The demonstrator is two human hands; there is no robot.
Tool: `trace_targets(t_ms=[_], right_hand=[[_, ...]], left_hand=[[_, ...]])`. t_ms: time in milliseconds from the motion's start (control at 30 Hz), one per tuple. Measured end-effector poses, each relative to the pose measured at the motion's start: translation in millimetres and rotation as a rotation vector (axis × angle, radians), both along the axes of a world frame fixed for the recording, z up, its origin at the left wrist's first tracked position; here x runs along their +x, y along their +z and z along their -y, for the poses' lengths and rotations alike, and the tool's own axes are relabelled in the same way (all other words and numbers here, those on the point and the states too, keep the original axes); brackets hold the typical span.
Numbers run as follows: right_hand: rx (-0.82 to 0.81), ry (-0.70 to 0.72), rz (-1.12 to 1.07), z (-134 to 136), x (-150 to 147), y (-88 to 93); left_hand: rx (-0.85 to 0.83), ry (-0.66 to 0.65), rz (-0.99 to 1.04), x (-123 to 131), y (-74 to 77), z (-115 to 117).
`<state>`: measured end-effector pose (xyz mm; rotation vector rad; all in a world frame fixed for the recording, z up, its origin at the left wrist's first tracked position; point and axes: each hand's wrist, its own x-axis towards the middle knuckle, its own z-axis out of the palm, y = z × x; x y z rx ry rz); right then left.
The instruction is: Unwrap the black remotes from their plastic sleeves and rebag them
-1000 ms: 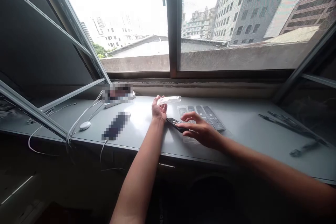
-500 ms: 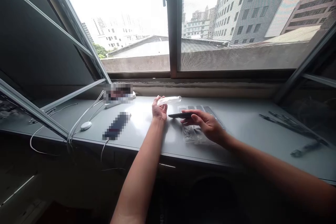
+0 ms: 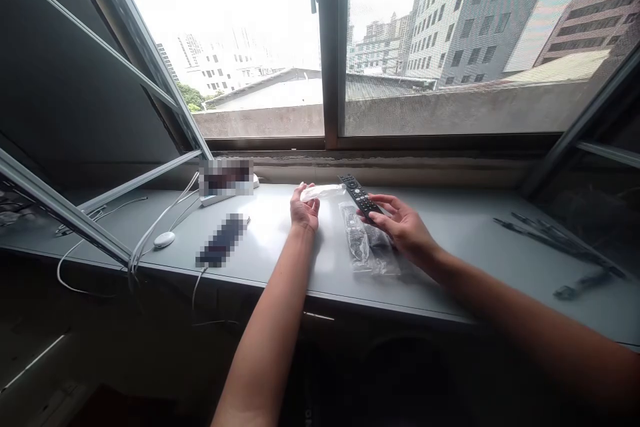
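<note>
My left hand (image 3: 305,208) is closed on a translucent plastic sleeve (image 3: 325,193), which points to the right above the tabletop. In my right hand (image 3: 397,223) is a black remote control (image 3: 361,197), gripped at its lower end, with its buttons facing me. The far end of the remote is raised and lies close to the tip of the sleeve; whether they touch I cannot tell. Beneath the remote and my right hand lie clear plastic bags (image 3: 363,250) with dark items in them, partly hidden.
The grey table (image 3: 280,260) runs along a window. On the left are white cables (image 3: 160,210), a round white puck (image 3: 164,239) and two blurred-out objects. Dark strap-like items (image 3: 550,240) lie on the right. Metal frame bars (image 3: 140,180) slant at the left.
My right hand has turned the remote from edge-on to button side facing me, with its far end swung up. My left hand and the sleeve have hardly moved.
</note>
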<state>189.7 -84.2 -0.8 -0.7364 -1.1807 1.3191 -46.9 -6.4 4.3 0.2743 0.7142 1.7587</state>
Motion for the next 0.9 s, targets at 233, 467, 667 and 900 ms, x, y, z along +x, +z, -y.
trace_targets(t_ms=[233, 467, 667, 900], right_hand=[[-0.252, 0.112, -0.224, -3.9, 6.2, 10.2], [-0.283, 0.287, -0.215, -6.3, 11.4, 13.2], [-0.329, 0.215, -0.176, -6.3, 9.2, 7.1], [-0.366, 0.211, -0.135, -5.5, 10.9, 10.9]], left_hand=[[0.006, -0.004, -0.012, -1.2, -2.1, -1.7], [0.003, -0.002, -0.013, -0.5, -1.7, -0.6], [0.001, -0.005, -0.014, 0.2, 0.1, 0.7], [0.009, -0.007, -0.037, -0.2, -3.5, -1.5]])
